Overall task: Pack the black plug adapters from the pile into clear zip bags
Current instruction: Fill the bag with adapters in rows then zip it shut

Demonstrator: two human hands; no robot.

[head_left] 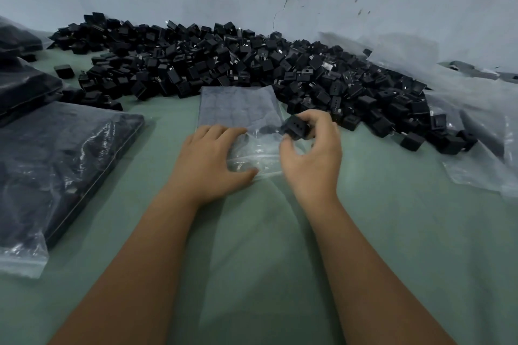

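clearly the filling step is under way: the zip bag (241,117) lies flat on the green table cover (392,232) in front of the person, its far half already showing rows of dark adapters through the plastic, its near mouth end looking unfilled. the left hand (208,161) rests on the bag's near left part, fingers fairly straight and spread, thumb out along the near edge, pressing it down rather than pinching as far as i can tell. the right hand (314,154) hovers at the bag's right edge, fingertips curled round one black plug adapter (297,127), thumb below it. next, i'd judge, that adapter needs sliding in through the mouth, which calls for the left hand to lift the top layer. the pile (252,64) sits just beyond, along the wall, and filled bags (56,159) lie to the left.
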